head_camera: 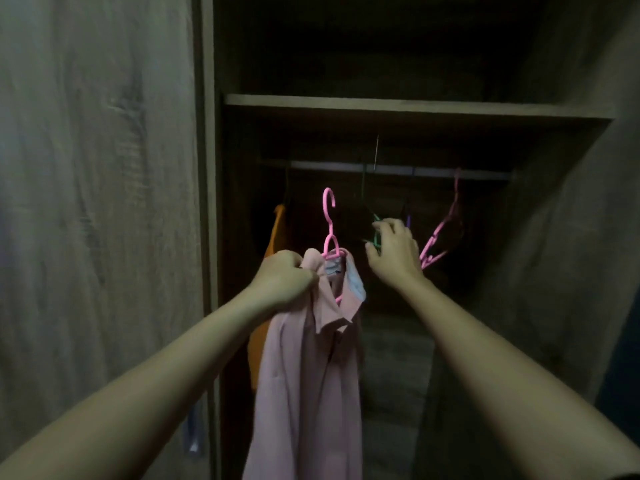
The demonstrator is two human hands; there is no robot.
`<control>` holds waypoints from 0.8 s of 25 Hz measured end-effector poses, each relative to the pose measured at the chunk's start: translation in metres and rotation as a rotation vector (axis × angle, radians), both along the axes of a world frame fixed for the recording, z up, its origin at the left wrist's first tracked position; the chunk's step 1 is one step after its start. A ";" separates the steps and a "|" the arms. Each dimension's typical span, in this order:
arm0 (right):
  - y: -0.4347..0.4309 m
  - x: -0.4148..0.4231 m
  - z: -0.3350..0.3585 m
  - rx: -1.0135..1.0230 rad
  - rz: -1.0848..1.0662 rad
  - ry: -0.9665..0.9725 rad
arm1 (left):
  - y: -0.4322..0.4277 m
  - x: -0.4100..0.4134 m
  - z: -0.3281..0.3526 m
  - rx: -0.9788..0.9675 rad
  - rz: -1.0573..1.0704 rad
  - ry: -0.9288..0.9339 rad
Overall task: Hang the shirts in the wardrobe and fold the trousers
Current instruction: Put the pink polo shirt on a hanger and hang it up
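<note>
A pink collared shirt [311, 368] hangs from a pink hanger [329, 223], whose hook points up below the wardrobe rail [391, 169]. My left hand [282, 282] is closed on the shirt's shoulder and the hanger beside the collar. My right hand [394, 251] is further right, its fingers pinching a green hanger [376, 233] that hangs from the rail. The hook of the pink hanger is not on the rail.
An orange garment [273, 244] hangs at the rail's left end. An empty pink hanger [441, 230] hangs tilted at the right. A wooden shelf [415, 107] spans the wardrobe above the rail. The closed wardrobe door [97, 202] fills the left side. The interior is dark.
</note>
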State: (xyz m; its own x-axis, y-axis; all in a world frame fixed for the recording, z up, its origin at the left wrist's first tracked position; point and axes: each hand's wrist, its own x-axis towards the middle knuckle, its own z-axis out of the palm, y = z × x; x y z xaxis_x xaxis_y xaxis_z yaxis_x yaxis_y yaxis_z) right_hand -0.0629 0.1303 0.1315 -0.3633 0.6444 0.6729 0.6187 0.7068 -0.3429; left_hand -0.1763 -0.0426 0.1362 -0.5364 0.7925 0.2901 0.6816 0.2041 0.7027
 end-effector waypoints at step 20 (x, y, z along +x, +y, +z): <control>0.087 -0.019 0.046 -0.065 -0.031 -0.411 | 0.221 -0.042 0.030 0.131 0.326 0.010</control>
State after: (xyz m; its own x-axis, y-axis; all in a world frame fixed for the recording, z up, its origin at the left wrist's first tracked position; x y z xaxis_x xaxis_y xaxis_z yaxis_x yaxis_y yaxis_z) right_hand -0.0823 0.2169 0.1771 -0.5728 0.6956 0.4337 0.7340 0.6708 -0.1065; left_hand -0.2181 0.1789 0.1661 -0.7520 0.5355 0.3843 0.6020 0.3205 0.7313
